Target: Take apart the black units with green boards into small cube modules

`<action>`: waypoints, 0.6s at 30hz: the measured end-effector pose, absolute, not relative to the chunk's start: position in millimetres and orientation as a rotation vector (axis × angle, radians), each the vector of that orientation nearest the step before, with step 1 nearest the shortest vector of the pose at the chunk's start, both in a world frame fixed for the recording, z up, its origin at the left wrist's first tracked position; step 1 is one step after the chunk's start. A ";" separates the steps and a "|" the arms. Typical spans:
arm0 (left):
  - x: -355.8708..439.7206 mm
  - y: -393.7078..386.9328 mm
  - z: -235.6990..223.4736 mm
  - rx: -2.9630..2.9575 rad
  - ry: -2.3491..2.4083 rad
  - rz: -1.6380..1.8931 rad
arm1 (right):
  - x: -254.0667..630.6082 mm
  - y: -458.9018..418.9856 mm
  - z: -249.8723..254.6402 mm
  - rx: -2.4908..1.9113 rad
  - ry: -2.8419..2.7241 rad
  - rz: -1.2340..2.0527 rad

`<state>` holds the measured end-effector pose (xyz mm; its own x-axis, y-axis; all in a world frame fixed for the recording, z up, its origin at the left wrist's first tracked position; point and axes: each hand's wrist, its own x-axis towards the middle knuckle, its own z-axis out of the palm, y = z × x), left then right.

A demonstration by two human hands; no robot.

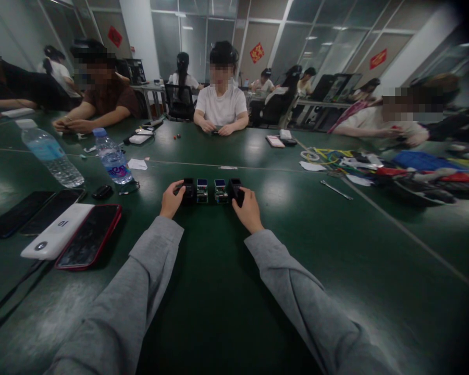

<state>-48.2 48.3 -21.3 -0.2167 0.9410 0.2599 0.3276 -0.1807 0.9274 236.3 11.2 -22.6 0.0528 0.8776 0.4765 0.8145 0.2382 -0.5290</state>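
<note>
Several small blocks stand in a row on the dark green table [226, 291]. My left hand [171, 199] has its fingers closed round the black block [188, 190] at the left end. My right hand [248, 208] grips the black block [235, 189] at the right end. Between them stand two small modules with blue tops, one [202, 190] left of the other [220, 190], both untouched. Grey sleeves cover both my arms.
Left of me lie a white power bank [58, 230], a red-cased phone [89, 236] and two dark phones [35, 211]. Two water bottles [51, 154] [112, 157] stand beyond. A tangle of coloured cables and tools [375, 165] lies right. Several people sit round the table.
</note>
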 end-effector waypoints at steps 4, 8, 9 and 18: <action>-48.4 48.2 -21.0 1.494 1.523 1.417 | 236.8 11.4 -23.2 -1.577 -1.747 0.124; -48.2 47.8 -20.4 1.512 1.527 1.410 | 237.0 11.9 -23.8 -1.564 -1.748 0.117; -48.2 47.9 -20.7 1.521 1.528 1.411 | 237.0 12.1 -23.8 -1.561 -1.749 0.110; -52.8 55.4 -30.6 1.650 1.549 1.419 | 236.4 11.5 -23.0 -1.572 -1.746 0.110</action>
<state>-52.8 55.4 -30.6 -0.1698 0.9183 0.3577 0.4364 -0.2554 0.8627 236.4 11.5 -23.0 0.0575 0.8786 0.4741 0.8123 0.2349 -0.5338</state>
